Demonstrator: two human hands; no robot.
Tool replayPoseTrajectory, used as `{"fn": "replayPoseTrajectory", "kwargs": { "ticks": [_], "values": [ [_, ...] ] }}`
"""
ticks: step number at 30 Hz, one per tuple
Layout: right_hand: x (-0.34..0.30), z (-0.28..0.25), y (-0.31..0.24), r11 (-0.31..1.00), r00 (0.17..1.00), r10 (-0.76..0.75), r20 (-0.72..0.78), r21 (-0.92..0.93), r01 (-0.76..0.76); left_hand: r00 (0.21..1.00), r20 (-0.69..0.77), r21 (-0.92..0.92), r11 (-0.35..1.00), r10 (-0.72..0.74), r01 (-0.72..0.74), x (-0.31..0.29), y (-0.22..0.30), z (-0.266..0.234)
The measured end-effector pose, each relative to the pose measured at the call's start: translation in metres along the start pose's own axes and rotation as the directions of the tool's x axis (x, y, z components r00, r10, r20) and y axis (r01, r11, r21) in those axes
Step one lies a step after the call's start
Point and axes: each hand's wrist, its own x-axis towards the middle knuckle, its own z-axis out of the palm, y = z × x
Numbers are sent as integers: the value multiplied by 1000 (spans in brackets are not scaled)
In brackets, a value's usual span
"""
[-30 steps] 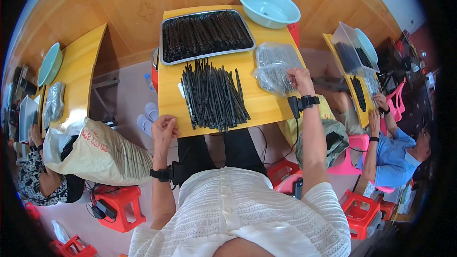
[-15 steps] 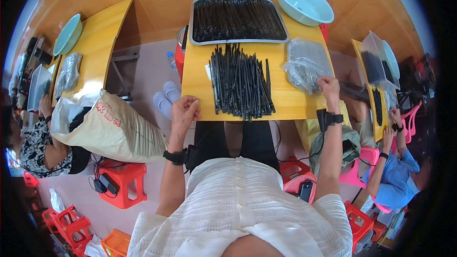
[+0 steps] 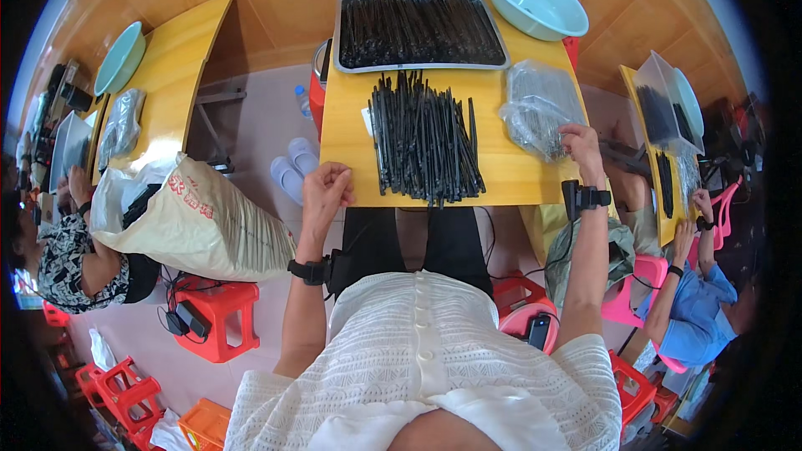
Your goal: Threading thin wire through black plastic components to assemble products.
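In front of me, thin black sticks (image 3: 424,138) lie in a loose pile on the yellow table (image 3: 347,108), mostly lengthwise. My left hand (image 3: 327,190) is at the front left edge, left of the pile, its fingers curled in toward the thumb. Whatever it pinches, if anything, is too small to see. On the right, my right hand (image 3: 582,148) has bent fingers at the near right edge of a clear plastic bag (image 3: 541,104) of thin dark pieces. Whether those fingers grip the bag or a small piece is hidden.
Behind the pile stands a metal tray (image 3: 421,68) full of black sticks, with a light-blue basin (image 3: 535,0) at its right. A big white sack (image 3: 209,221) leans at the left, near a red stool (image 3: 219,317). Co-workers sit at tables on both sides.
The view has shifted slightly. My right hand has moved a little to the right beside the bag, its index finger straighter. My left hand stays at the table edge, and the pile looks the same.
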Motion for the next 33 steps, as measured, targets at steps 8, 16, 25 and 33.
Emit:
{"fn": "replayPoseTrajectory", "kwargs": {
  "ticks": [8, 16, 25, 33],
  "values": [
    [-20, -15, 2, 997, 994, 72, -85, 24, -70, 1000, 29, -17, 1000, 9, -9, 1, 2, 2],
    [-50, -23, -22, 985, 992, 104, 64, 134, -112, 1000, -6, -32, 999, -4, 4, 0, -5, -6],
    [-95, -44, -2, 964, 985, 173, 14, 204, -172, 1000, 13, 51, 999, 18, -18, -3, 41, 5],
    [-138, -27, 9, 912, 969, 214, -124, 382, -152, 853, 227, 407, 749, 471, -522, 43, 65, 66]
  ]
}}
